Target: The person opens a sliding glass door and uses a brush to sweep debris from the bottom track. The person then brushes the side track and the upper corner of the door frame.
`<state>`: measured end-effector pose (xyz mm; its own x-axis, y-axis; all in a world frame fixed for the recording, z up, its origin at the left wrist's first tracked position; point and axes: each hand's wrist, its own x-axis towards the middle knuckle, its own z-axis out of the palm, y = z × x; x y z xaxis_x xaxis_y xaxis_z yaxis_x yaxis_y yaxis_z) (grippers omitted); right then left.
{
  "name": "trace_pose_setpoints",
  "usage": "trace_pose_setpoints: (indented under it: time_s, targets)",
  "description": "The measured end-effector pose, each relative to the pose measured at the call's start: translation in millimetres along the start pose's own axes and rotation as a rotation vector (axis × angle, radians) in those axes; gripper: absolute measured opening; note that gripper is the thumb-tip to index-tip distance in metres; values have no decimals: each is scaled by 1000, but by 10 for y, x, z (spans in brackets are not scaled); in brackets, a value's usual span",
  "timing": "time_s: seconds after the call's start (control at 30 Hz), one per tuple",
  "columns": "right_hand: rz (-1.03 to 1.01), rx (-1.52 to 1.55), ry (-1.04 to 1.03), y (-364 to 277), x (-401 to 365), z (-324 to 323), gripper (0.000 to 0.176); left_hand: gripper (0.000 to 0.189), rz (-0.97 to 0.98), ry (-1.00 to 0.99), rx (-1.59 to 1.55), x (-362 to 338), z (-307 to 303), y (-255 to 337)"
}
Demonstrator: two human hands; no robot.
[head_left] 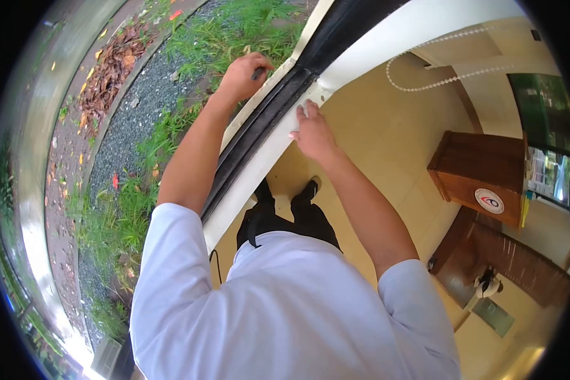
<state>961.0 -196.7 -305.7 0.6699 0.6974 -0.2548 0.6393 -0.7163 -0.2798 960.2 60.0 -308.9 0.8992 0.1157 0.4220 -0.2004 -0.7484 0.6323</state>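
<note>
- Cream floor tiles (386, 145) on the indoor side, gravel (139, 107) and grass (171, 136) on the outdoor side, and a white window frame (266, 158) cutting between them, all seen from a lean out over the sill.
- The left hand (242, 77) is out past the frame, fingers curled tight around a small dark tool (258, 73). It could be a pen or a marker, it's too small to tell. The tool sits right at the frame's outer lip.
- Just inboard of that grip, across the black track (259, 123), the right hand (313, 134) lies palm down on the white sill. Its fingers are flat and pressed together, holding nothing. The fingertips rest on a small white patch, and I can't tell if it's cloth, paper or just paint.
- How I'd do this bit well:
  - Put the body weight through the flat right palm, not the left wrist.
  - Brace the left knuckles against the lip so the tool tip doesn't skate.
  - Work in short strokes, because a loose hold could drop the tool into the grass below the grip.
- Counts:
  - Two hands, one dark tool, one black track.
  - Two black shoes (309, 189) on the tiles, down and inboard of the grip.
  - One beaded cord (424, 85) looping well off to the inboard side.
  - One wooden lectern (481, 171) farther that way, with one round emblem on its front.
</note>
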Motion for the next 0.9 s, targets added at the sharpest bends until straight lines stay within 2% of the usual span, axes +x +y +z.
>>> trace_pose_setpoints:
  time_s: [0.03,0.1,0.13,0.17,0.23,0.27,0.33,0.37,0.43,0.47,0.5,0.57,0.63,0.7,0.73,0.77,0.83,0.87,0.9]
  targets:
    - [13,-4,2,21,-5,3,73,13,8,-3,-11,86,42,177]
    - [-57,-34,50,35,-46,13,72,16,-171,-63,-377,144,-1,633]
    - [-64,-27,80,63,-59,35,72,14,-274,-187,-493,144,-56,831]
    - [-58,-33,93,79,-53,10,72,13,-246,-231,-369,148,61,834]
    - [-58,-58,99,95,-122,-8,72,11,-90,-143,-567,174,344,767]
    - [-52,-61,106,109,-142,-29,72,11,-81,-145,-569,210,329,758]
    - [0,-55,39,144,-205,-43,71,12,-58,20,-107,234,203,738]
    - [13,-49,41,183,-224,-37,71,17,35,217,-82,237,115,720]
    - [-61,-58,134,269,-245,-46,70,21,-267,171,-228,168,-85,887]
    - [-63,-63,136,289,-240,-54,70,24,-485,189,-308,138,-90,965]
    - [-41,-55,138,294,-226,-62,69,24,-484,197,-309,125,-5,957]
    - [-29,-57,140,326,-204,-120,69,28,-513,345,-469,68,237,928]
    - [2,-70,90,339,-219,-181,64,26,-550,398,-426,40,342,992]
    - [28,-69,89,383,-286,-281,60,29,-643,40,-275,-27,318,1076]
    - [66,-62,94,426,-300,-326,56,29,-688,-90,-325,-57,174,1175]
    - [62,-63,96,478,-307,-335,56,29,-687,-84,-324,-40,160,1172]
    - [39,-58,177,518,-374,-287,51,29,-705,228,-466,-46,142,1154]
    - [34,-60,175,475,-393,-316,51,29,-627,288,-357,18,210,1066]
    - [62,-89,86,436,-374,-372,50,29,-625,299,-358,70,314,1001]
